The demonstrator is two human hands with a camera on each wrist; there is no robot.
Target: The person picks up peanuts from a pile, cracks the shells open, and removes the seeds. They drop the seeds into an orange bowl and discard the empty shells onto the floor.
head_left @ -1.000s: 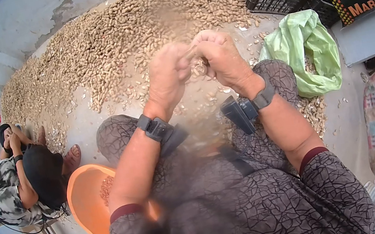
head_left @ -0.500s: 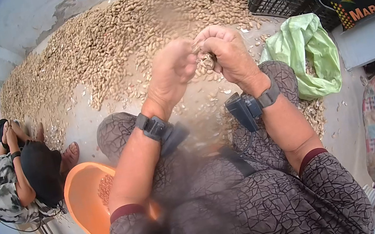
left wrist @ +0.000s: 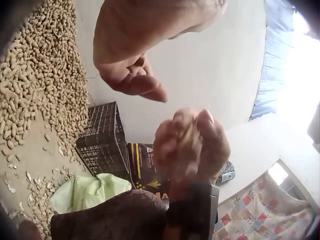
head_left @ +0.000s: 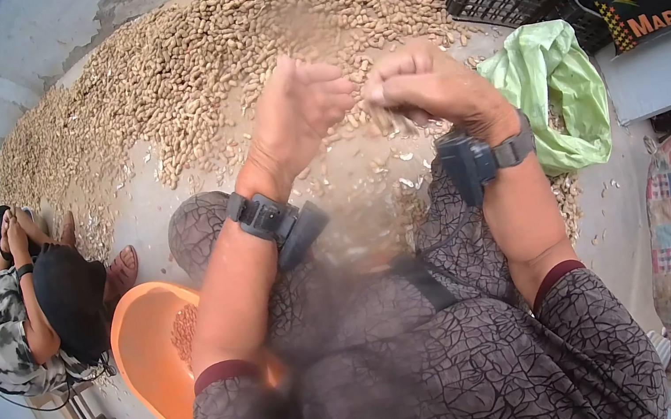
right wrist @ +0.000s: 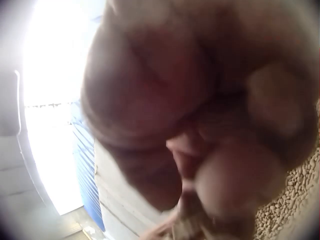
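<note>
the peanut heap (head_left: 234,39) sprawls from ten to twelve o'clock. at eight, the left forearm (head_left: 233,290) hides part of the orange basin (head_left: 141,356) of reddish kernels (head_left: 184,330); a green bag (head_left: 545,74) slumps at two. near twelve, the left hand (head_left: 302,109) is fairly wide, fingers loose. just beside it, the right hand (head_left: 435,86) pinches a pale bit (left wrist: 188,139), too blurred for me to name.

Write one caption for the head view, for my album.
Left hand and right hand before heaped peanuts, orange basin and green bag nearby.
</note>
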